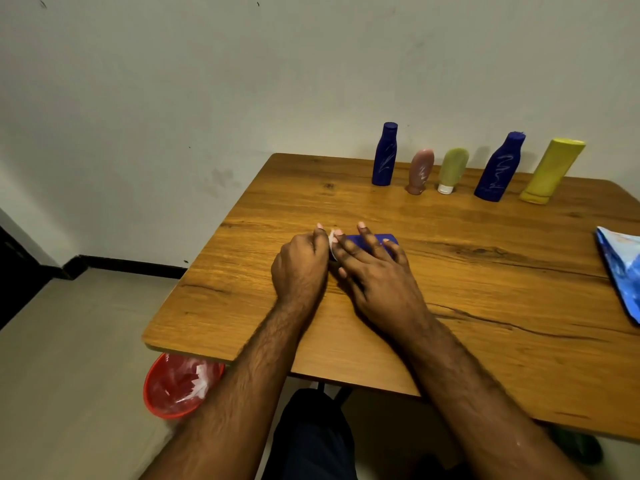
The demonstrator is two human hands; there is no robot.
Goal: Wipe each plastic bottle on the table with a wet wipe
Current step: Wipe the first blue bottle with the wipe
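Note:
A dark blue bottle (pixel 367 241) lies on its side in the middle of the wooden table (pixel 467 278). My right hand (pixel 372 271) rests over it, fingers spread, holding it down. At the bottle's left end my left hand (pixel 301 266) pinches a small white wet wipe (pixel 333 239) against it. Along the far edge stand a blue bottle (pixel 384 154), a pink tube (pixel 420 171), a green tube (pixel 452 170), a second blue bottle (pixel 499 167) and a yellow bottle (pixel 552 171).
A blue and white wipe packet (pixel 621 268) lies at the table's right edge. Below the table's near left corner a red bin (pixel 173 386) on the floor holds used white wipes. The wall stands close behind the bottles.

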